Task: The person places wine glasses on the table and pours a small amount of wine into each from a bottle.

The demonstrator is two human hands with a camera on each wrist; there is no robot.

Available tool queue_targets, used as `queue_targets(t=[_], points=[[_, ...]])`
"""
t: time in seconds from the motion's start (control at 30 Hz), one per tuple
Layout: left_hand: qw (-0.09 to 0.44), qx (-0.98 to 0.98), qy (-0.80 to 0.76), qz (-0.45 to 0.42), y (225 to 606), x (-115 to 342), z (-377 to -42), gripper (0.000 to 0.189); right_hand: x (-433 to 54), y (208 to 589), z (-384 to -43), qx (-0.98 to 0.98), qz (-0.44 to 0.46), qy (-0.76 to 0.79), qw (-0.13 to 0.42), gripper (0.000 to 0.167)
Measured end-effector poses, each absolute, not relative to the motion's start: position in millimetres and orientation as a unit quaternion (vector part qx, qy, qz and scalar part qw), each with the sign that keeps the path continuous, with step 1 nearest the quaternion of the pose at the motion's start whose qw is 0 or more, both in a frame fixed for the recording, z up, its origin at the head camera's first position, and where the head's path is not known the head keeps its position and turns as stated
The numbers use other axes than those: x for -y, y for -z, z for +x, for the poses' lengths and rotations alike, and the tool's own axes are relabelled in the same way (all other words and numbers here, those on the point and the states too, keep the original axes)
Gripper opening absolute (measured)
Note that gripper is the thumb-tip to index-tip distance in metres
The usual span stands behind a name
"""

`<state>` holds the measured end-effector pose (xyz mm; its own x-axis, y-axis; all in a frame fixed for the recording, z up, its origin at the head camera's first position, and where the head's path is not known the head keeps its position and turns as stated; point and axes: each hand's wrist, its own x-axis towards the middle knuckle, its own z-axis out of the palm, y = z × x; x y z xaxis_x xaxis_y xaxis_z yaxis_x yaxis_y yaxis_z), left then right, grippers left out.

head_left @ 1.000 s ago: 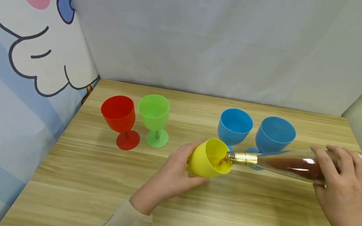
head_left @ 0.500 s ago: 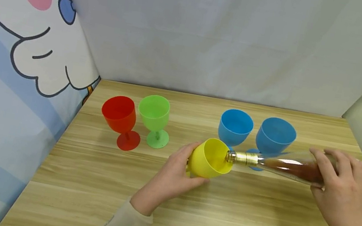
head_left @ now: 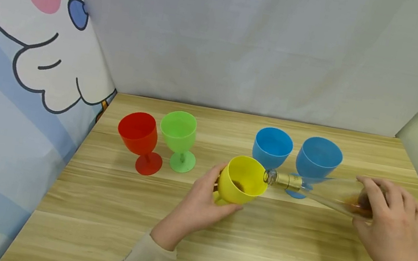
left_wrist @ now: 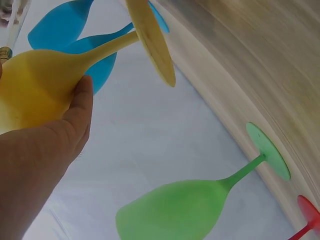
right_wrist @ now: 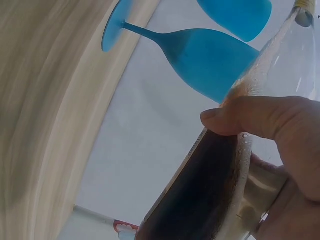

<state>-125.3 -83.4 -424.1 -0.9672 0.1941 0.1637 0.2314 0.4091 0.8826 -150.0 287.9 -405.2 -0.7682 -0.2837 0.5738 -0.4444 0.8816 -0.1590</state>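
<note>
My left hand (head_left: 200, 203) grips the bowl of a yellow goblet (head_left: 230, 188), tilted slightly toward the right. A little dark liquid shows at the bottom of its bowl. The left wrist view shows the goblet's foot (left_wrist: 152, 42) held off the table. My right hand (head_left: 393, 226) grips the body of a clear glass bottle (head_left: 324, 188) with a gold neck band. The bottle lies nearly level, its mouth at the goblet's right rim; whether they touch, I cannot tell. Dark liquid (right_wrist: 195, 185) sits in the bottle's lower part, with no stream coming out.
A red goblet (head_left: 138, 134) and a green goblet (head_left: 178, 132) stand at the back left of the wooden table (head_left: 114, 216). Two blue goblets, a left one (head_left: 272, 147) and a right one (head_left: 318, 159), stand behind the bottle. A grey-white wall (head_left: 247, 53) rises behind.
The stream from the bottle into the yellow goblet has stopped. The bottle's base has lowered and the liquid has drained back from its neck. The yellow goblet has tipped a little more upright.
</note>
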Motion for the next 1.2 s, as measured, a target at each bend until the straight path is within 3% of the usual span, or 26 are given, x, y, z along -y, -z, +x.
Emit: queue_targets(t=[0.23,0.57,1.2], points=[[0.044,0.821,0.558,-0.11,425.3,85.8,-128.3,0.084,-289.9,407.7,-148.7,0.927,0.187,-0.168,0.277,0.087],[0.075,0.818,0.567,-0.06,430.2,88.6,-145.6,0.08,-291.3,406.4,-143.1,0.928,0.165,-0.263,0.208,0.094],[0.132,0.809,0.573,0.006,442.1,80.5,-183.7,0.082,-292.2,409.2,-142.1,0.9,0.159,-0.361,0.184,0.097]])
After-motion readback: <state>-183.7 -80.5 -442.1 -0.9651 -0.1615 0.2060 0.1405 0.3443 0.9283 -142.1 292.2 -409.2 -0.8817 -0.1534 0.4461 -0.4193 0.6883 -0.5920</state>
